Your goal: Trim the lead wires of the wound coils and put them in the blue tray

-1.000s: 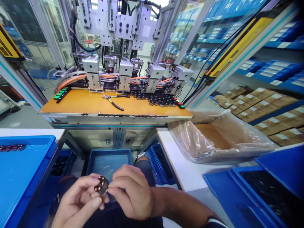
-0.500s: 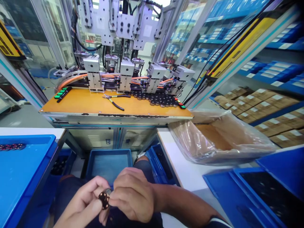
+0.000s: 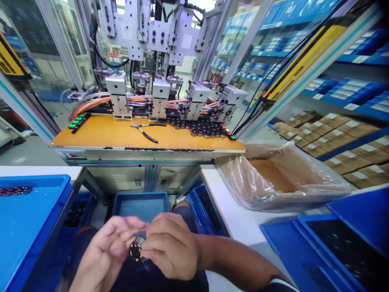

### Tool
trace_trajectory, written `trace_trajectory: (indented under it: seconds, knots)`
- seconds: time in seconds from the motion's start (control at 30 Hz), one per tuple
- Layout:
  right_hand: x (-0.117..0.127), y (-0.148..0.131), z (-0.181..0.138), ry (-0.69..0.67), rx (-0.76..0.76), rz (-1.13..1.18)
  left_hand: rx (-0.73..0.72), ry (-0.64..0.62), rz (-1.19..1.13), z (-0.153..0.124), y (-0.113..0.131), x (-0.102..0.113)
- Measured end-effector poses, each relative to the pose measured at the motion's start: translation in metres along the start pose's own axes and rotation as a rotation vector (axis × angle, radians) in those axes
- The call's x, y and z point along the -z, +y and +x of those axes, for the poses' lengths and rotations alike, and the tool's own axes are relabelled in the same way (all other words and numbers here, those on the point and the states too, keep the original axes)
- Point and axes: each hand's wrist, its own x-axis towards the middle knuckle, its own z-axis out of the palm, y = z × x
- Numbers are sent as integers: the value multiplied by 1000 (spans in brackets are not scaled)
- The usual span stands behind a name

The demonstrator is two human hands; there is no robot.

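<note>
Low in the head view, both hands meet over my lap. My right hand [image 3: 172, 247] pinches a small round motor part [image 3: 135, 248], dark with copper coils on its face and a silvery side. My left hand [image 3: 106, 253] curls loosely around it from the left, fingertips touching it; this hand is a little blurred. A small blue tray [image 3: 121, 205] lies just beyond the hands, under the bench.
An orange bench top [image 3: 106, 134] carries pliers [image 3: 147, 130], rows of dark round parts [image 3: 203, 127] and a grey machine [image 3: 152, 93]. A big blue tray [image 3: 27, 219] sits left. A plastic-lined carton [image 3: 279, 174] and blue trays [image 3: 334, 247] sit right.
The motor part has turned in my fingers, its coil face now pointing down-left. My left hand's fingers have opened a little around it. Both hands stay in the same spot.
</note>
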Motion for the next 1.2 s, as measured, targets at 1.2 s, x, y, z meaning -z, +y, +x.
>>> trace_trajectory:
  seconds: [1.2]
  knots:
    - [-1,-8,1,15,-388,146,-346,327,317,-1,3,-23]
